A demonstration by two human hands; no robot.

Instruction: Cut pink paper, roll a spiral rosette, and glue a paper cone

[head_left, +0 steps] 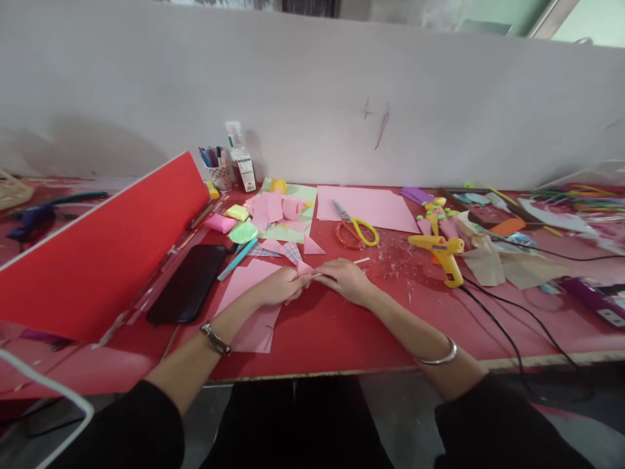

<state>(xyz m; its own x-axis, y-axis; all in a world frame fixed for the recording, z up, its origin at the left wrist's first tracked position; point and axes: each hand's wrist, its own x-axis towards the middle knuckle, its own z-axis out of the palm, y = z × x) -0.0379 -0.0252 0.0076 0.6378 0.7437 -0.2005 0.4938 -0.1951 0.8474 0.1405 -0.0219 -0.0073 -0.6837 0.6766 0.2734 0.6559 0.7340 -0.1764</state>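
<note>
Both hands at frame centre, on one small folded pink paper piece [303, 268]. Left hand [282, 286] pinches it, fingers bunched; right hand [347, 280] comes in from the right, fingertips together on its right edge. Exact finger contact too small to tell. Piece is held just above the red tabletop [336, 345].

Around it: flat pink paper sheet [254, 332] partly under left forearm; loose pink paper triangle [312, 245] just above the hands. Turquoise stick [237, 259] and black flat phone-like slab [188, 286] left of centre.

Upper middle: heap of cut pink paper pieces [267, 207] on a pale green sheet [308, 193]. Metal scissors with yellow and orange handles [353, 223] near the lower edge of a big pink paper sheet [383, 205].

Right of centre: yellow glue gun [442, 251] on its side, black cable [488, 319] toward lower right. Left side: large red panel [117, 247], tilted. Behind it, a patterned cup of pens [219, 177] beside a clear labelled bottle [243, 163].
</note>
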